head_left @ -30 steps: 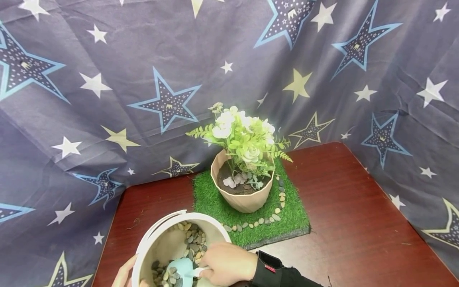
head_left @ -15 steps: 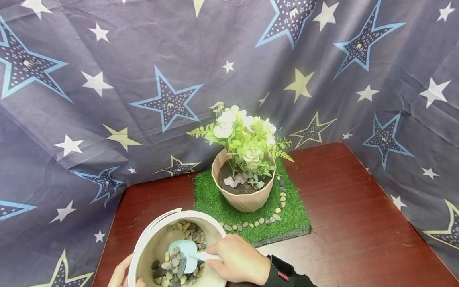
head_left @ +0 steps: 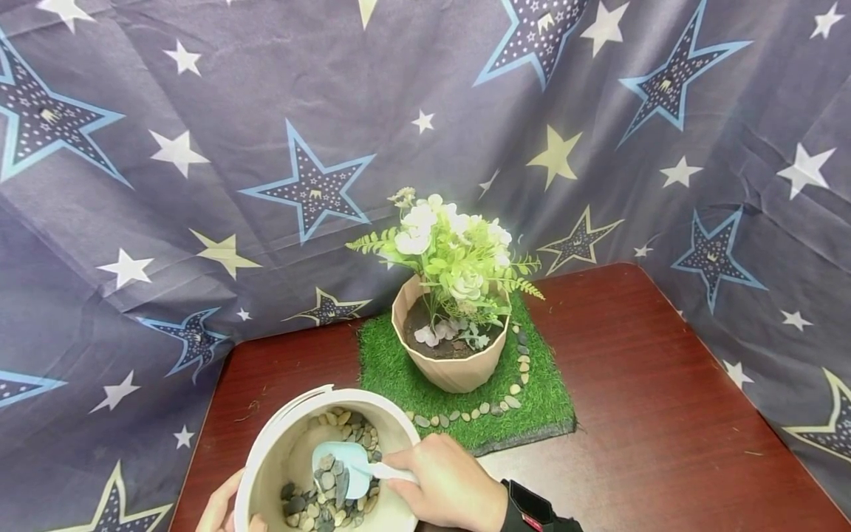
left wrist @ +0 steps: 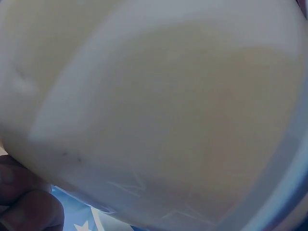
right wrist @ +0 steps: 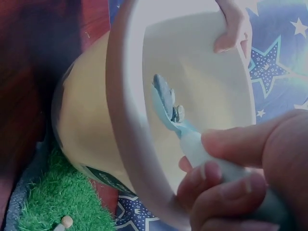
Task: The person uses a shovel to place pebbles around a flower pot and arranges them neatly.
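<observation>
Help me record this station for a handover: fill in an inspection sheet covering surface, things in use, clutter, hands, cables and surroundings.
Surface: red-brown table, bearing an artificial-grass mat.
Things in use: white bucket with pebbles inside; light-blue scoop within it, loaded with pebbles.
On the mat: planter of white flowers; curved pebble line.
Clutter: a few thin strands on the table.
Hands: left hand grips the bucket's rim; right hand holds the scoop's handle.
Cables: nothing seen.
Surroundings: star-print fabric backdrop.
</observation>
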Demonstrator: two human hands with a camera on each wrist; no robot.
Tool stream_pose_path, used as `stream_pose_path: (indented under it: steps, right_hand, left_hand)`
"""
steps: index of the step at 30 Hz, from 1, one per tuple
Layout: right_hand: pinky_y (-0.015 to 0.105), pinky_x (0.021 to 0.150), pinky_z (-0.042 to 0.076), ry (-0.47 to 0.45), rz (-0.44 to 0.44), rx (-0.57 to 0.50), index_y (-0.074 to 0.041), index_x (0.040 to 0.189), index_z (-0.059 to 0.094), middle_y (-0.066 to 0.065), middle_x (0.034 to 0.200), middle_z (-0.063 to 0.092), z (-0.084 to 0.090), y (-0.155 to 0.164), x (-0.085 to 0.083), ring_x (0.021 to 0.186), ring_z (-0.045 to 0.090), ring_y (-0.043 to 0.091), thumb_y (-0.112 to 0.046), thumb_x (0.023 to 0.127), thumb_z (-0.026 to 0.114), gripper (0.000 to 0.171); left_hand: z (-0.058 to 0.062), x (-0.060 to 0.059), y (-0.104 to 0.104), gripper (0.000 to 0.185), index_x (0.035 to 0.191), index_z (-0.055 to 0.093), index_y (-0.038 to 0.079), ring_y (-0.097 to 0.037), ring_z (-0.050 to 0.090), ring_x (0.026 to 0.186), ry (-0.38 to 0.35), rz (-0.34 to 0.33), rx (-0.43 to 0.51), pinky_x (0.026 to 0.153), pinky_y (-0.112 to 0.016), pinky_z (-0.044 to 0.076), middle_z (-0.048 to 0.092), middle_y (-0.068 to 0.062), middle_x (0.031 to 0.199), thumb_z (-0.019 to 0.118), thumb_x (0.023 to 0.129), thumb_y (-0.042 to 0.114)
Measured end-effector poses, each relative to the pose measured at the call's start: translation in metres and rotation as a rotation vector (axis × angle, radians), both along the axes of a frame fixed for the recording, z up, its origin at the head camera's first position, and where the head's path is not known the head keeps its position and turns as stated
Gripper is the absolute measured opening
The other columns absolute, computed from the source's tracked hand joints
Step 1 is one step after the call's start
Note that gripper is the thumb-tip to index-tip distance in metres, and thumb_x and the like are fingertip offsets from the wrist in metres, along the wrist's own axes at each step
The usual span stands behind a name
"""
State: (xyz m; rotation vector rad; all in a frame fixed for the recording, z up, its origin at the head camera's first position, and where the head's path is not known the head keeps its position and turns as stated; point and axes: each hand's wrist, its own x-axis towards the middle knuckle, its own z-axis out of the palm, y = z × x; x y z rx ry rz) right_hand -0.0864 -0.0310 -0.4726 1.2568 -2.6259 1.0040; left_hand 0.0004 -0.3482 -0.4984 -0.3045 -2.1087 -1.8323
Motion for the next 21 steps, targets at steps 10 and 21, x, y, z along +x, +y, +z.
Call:
stream_pose_path:
  steps: [10,21]
  right_hand:
    - [0.006,0.065,0.041,-0.287,-0.006,-0.109,-0.026,0.119,0.078,-0.014,0.094,0.077,0.002,0.012,-0.004,0.073,0.058,-0.011,-0.025,0.101,0.065,0.023]
    - [0.003,0.058,0.033,-0.126,-0.046,-0.085,-0.023,0.122,0.078,-0.014,0.078,0.072,0.002,0.014,-0.005,0.058,0.038,-0.013,-0.024,0.098,0.067,0.026]
  left_hand:
    - [0.002,-0.001,0.001,0.096,0.139,0.064,0.027,0.003,0.071,0.093,-0.015,0.142,0.065,0.058,-0.017,0.059,0.073,0.017,0.115,0.039,0.074,-0.039]
    - [0.003,-0.002,0.003,0.090,0.135,0.067,0.024,0.002,0.072,0.092,-0.034,0.239,0.082,0.058,-0.018,0.060,0.074,0.015,0.112,0.040,0.076,-0.038]
